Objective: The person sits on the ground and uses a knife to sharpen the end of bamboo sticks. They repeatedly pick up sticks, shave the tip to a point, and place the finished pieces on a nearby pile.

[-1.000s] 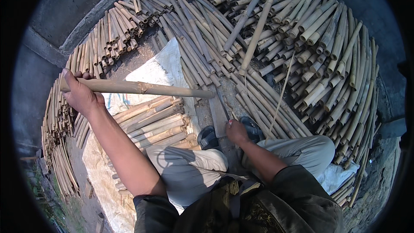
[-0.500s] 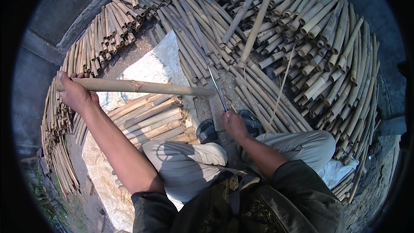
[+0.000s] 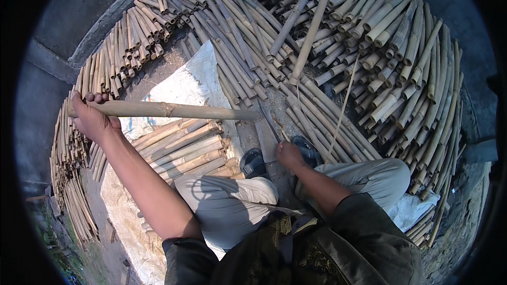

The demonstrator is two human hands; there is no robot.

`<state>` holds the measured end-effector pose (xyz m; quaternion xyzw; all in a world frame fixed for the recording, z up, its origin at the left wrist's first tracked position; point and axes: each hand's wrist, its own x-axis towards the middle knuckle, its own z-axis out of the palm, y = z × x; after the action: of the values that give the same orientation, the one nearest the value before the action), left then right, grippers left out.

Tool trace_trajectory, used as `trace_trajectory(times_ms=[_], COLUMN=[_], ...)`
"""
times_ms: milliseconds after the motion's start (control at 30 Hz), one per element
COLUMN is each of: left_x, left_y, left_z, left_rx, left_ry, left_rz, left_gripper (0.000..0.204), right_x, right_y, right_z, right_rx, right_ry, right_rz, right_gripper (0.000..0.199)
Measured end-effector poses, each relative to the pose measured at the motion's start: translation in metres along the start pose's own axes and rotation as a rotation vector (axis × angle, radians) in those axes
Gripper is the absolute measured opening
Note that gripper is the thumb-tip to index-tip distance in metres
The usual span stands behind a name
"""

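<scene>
My left hand [image 3: 94, 117] is closed around the left end of a bamboo pole [image 3: 200, 111]. The pole lies nearly level across my view, its right end above a narrow wooden board [image 3: 268, 140] between my feet. My right hand [image 3: 289, 157] grips a long, thin-bladed knife [image 3: 270, 121]. Its dark blade points away from me, close by the pole's right end; whether they touch I cannot tell. Most of the knife's handle is hidden in my fist. Below the pole, several cut bamboo pieces [image 3: 185, 150] lie side by side on a white woven sheet [image 3: 182, 82].
Large stacks of bamboo [image 3: 393, 47] rise at the right and far side, with another stack [image 3: 119, 47] along the left wall [image 3: 47, 71]. Two longer poles [image 3: 316, 26] lean over the far pile. A thin strip [image 3: 344, 108] slants beside my right knee. My sandalled feet [image 3: 254, 163] flank the board.
The knife has come down and toward me, and its blade now looks dark instead of shiny. The pole's right end has dipped slightly and shifted a little left.
</scene>
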<state>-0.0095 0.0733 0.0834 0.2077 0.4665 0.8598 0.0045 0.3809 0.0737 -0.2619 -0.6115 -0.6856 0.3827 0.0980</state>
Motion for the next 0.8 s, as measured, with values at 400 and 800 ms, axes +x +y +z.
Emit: trace_trajectory(times_ms=[400, 800], left_x=[-0.004, 0.002], left_y=[0.004, -0.002], left_z=[-0.007, -0.007], left_rx=[-0.038, -0.008], left_ry=[-0.121, -0.069], left_rz=[-0.099, -0.054], left_gripper=[0.023, 0.03], right_x=[0.003, -0.001], right_y=[0.001, -0.003], right_z=[-0.01, -0.002], right_rx=[-0.016, -0.01], right_ry=[-0.055, -0.015], right_rz=[0.054, -0.014], right_gripper=[0.041, 0.038])
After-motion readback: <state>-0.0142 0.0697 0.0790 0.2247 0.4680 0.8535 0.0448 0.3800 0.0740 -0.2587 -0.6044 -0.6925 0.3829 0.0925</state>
